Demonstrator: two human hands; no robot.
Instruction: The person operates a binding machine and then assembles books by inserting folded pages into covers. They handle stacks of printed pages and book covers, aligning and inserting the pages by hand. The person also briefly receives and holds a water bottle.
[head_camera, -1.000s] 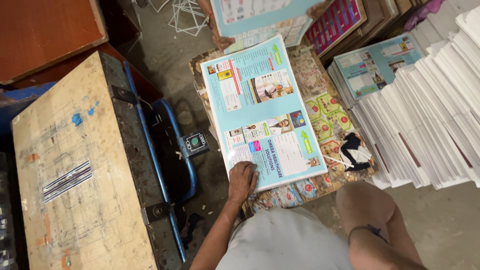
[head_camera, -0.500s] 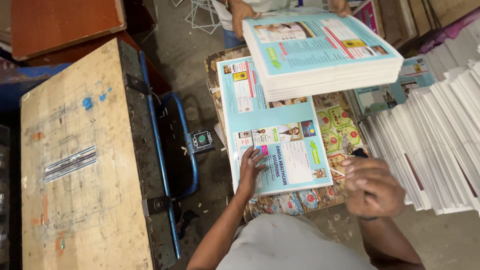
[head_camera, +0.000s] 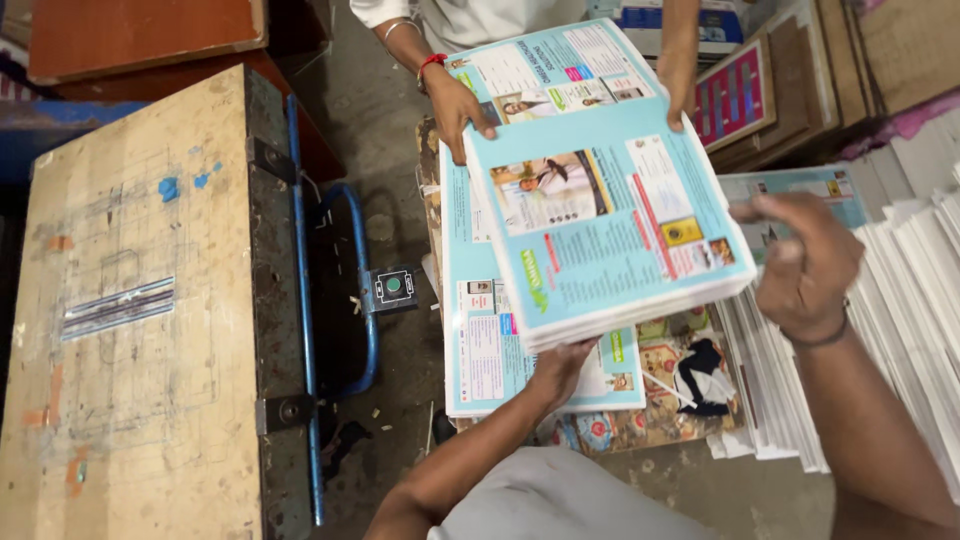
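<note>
Print-shop floor | left hand (head_camera: 562, 362) fingers under leaflet stack (head_camera: 610, 230) | right hand (head_camera: 800, 262) fingers spread, empty

Stack of printed sheets (head_camera: 600, 230) above the left hand (head_camera: 560, 368): paper, smooth, glossy coated face, pale cut edges matt. Lower pile of sheets (head_camera: 490, 350) under that hand: same glossy paper. White paper stacks (head_camera: 900, 320) beside the right hand (head_camera: 800, 265): plain, matt. Wooden board (head_camera: 130, 300) well left of the hands: rough, scuffed, paint-stained, matt. Blue tube frame (head_camera: 370, 300) just left of the left hand: painted metal, chipped. Floor (head_camera: 370, 100): rough concrete.
</note>
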